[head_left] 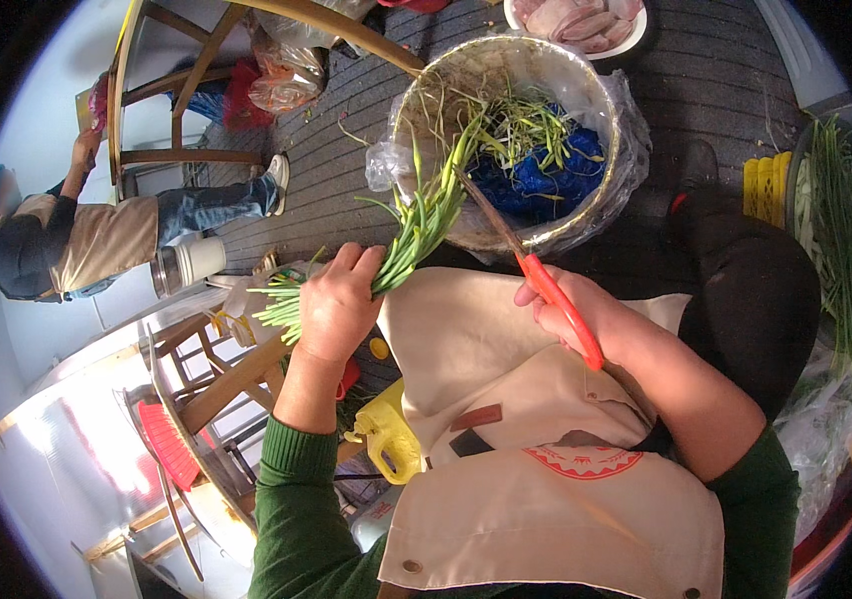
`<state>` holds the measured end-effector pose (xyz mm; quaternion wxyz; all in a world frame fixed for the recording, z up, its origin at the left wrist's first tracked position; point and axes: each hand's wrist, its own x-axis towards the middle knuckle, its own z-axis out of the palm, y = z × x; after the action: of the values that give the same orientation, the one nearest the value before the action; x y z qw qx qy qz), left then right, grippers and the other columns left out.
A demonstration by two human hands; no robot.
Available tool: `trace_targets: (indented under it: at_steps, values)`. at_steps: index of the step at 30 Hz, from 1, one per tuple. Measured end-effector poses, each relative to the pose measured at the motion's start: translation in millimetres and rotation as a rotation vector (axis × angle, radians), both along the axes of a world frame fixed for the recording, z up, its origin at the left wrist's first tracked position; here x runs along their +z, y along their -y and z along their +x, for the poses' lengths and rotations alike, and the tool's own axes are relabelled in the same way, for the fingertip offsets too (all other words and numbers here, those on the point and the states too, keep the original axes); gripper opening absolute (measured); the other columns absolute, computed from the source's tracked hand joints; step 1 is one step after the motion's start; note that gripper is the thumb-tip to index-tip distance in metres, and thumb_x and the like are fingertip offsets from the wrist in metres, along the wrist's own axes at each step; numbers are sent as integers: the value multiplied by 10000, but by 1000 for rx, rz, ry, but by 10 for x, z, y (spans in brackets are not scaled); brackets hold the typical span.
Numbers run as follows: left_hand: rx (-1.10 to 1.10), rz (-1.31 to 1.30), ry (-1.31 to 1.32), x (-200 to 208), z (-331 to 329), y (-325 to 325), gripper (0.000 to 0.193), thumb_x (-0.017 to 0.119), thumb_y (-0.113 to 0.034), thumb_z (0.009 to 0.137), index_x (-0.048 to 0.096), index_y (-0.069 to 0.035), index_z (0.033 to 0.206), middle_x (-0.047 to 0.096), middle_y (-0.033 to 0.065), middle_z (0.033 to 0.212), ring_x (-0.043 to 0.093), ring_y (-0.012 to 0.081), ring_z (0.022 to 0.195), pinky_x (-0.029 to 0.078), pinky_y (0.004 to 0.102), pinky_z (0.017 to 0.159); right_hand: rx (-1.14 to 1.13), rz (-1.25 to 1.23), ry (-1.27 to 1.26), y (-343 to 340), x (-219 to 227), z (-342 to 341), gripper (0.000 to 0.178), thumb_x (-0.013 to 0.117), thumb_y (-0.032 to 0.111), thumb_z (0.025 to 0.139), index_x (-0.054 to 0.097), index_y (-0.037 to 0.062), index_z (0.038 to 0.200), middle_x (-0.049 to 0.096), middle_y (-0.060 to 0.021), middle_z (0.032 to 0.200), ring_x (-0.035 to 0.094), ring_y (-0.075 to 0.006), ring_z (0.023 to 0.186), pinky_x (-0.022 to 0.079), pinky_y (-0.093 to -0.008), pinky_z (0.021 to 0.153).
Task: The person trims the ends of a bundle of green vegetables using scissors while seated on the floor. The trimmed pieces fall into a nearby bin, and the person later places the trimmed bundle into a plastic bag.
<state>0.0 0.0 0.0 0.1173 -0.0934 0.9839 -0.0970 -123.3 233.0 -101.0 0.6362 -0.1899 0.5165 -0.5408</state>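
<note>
My left hand [344, 299] is closed round a bunch of green garlic scapes [428, 222], their cut ends sticking out at its left. The paler tips lean over the near left rim of a round bin [408, 120] lined with clear plastic. In my right hand [578, 311] is a pair of red-handled scissors [558, 299], seen almost edge-on. Their tip touches or nearly touches the upper part of the bunch; I cannot tell which. Inside the bin, loose green and yellowish trimmings [526, 130] lie on blue plastic [546, 178].
A basket of long green stems [836, 230] stands at my right, beside yellow crates [766, 190]. Pale meat slices fill a white bowl [636, 42] beyond the bin. At left are wooden chairs [181, 100], a yellow jug [389, 437] and another person [96, 235].
</note>
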Motion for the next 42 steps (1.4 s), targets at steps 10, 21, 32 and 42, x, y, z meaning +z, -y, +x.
trace_targets:
  at_steps: [10, 21, 32, 42]
  values:
    - [93, 7, 57, 18, -22, -14, 397, 712, -93, 617, 572, -87, 988, 549, 91, 874, 605, 318, 775, 502, 407, 642, -30, -27, -42, -17, -25, -5, 267, 474, 81, 760, 516, 5, 1012, 490, -34, 789, 467, -97, 594, 411, -248, 515]
    - [73, 52, 11, 28, -38, -6, 307, 690, -139, 673, 568, -114, 953, 532, 79, 835, 603, 309, 729, 493, 408, 604, -1, -24, -30, -10, -7, -36, 285, 467, 89, 747, 516, -8, 1011, 501, -44, 797, 476, -103, 589, 413, -251, 512]
    - [157, 92, 45, 58, -20, 4, 325, 695, -90, 644, 559, -64, 938, 550, 116, 865, 592, 352, 766, 491, 425, 633, 29, -45, -35, -11, 28, -63, 268, 476, 109, 754, 523, 3, 997, 481, -11, 667, 457, -100, 550, 387, -253, 493]
    - [91, 146, 87, 108, -15, 15, 332, 705, -147, 670, 575, -101, 972, 555, 84, 862, 604, 315, 748, 500, 407, 622, 6, -35, -34, 10, 12, -67, 272, 469, 87, 745, 524, -7, 994, 483, -16, 677, 468, -103, 577, 394, -256, 503]
